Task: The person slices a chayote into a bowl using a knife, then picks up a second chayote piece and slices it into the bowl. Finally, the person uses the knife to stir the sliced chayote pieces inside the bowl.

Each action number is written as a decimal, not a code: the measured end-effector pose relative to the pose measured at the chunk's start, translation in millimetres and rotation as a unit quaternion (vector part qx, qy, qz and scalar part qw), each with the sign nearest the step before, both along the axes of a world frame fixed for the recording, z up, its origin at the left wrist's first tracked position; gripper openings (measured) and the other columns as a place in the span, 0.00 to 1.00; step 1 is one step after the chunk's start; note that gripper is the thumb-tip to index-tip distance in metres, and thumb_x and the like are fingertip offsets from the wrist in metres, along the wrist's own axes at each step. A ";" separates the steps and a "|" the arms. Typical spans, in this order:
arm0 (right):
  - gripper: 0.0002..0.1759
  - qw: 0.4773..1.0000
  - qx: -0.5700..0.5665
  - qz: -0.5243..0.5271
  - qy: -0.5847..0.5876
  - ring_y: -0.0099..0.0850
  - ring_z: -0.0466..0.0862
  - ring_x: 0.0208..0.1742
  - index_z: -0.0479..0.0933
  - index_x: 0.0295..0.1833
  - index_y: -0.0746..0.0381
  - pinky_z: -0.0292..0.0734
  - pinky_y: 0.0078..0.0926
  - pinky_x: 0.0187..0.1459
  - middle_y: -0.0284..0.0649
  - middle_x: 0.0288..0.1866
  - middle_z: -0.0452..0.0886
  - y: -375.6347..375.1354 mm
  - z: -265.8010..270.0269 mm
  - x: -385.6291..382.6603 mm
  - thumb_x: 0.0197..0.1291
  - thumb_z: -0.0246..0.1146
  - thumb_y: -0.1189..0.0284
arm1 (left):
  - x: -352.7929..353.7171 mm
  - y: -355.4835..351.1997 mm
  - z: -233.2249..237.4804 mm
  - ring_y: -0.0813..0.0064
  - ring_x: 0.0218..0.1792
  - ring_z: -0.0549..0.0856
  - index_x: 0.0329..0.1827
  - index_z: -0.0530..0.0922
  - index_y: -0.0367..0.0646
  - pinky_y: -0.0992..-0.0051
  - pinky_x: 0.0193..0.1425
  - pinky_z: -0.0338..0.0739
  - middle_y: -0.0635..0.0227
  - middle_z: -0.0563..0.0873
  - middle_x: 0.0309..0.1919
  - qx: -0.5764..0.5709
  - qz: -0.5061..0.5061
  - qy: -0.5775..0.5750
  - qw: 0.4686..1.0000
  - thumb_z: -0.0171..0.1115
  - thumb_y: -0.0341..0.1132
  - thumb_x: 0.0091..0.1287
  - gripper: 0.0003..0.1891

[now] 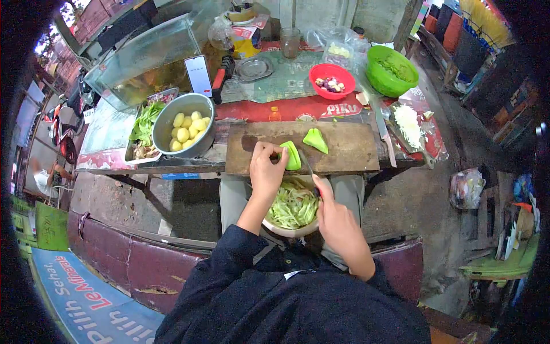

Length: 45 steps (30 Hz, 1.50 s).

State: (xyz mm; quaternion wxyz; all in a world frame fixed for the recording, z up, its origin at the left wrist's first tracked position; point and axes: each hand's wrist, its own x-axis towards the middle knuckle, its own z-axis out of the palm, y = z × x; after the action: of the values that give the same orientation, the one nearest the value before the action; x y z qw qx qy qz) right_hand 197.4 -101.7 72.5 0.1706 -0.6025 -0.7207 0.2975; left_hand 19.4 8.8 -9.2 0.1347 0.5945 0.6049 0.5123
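Note:
On a wooden cutting board (358, 150), my left hand (267, 166) is closed on a pale green chayote piece (291, 156), its fingertips at the left side. My right hand (337, 218) grips a knife (307, 160), whose blade stands just right of that piece. Further right on the board lies another chayote piece (314, 140). Below the board's front edge, between my knees, a round bowl (289, 232) holds many thin chayote strips (290, 205). My forearms partly cover the bowl's sides.
Left of the board stand a grey pot (162, 144) of peeled potatoes and a tray of leafy greens (145, 123). Behind are a propped phone (198, 75), a red bowl (316, 86) and a green basin (385, 87). A second knife (387, 137) lies beside white shreds (408, 125) at right.

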 end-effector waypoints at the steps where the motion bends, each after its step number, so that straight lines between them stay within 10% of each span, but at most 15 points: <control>1: 0.33 0.999 0.048 -0.005 0.012 0.63 0.86 0.39 0.56 0.82 0.52 0.80 0.62 0.43 0.61 0.40 0.85 4.3 -11.5 -3.6 0.73 0.53 0.74 | 1.1 -1.1 1.8 0.64 0.37 0.85 0.35 0.85 0.37 0.66 0.43 0.80 0.61 0.83 0.37 -0.015 0.006 -0.005 1.000 0.74 0.31 0.66 0.07; 45: 0.36 1.000 0.013 0.000 -0.003 0.61 0.86 0.40 0.57 0.82 0.49 0.81 0.59 0.42 0.60 0.43 0.85 22.9 -26.1 -25.9 0.71 0.56 0.75 | -5.0 2.1 -2.8 0.67 0.33 0.83 0.34 0.87 0.37 0.69 0.39 0.77 0.61 0.83 0.33 -0.011 -0.002 -0.006 1.000 0.74 0.29 0.64 0.05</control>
State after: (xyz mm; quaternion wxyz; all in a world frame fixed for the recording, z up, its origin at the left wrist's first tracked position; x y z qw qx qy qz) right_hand 171.5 -78.8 46.4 0.1759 -0.6011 -0.7249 0.2868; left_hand 14.4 10.9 -12.0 0.1460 0.5915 0.6084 0.5086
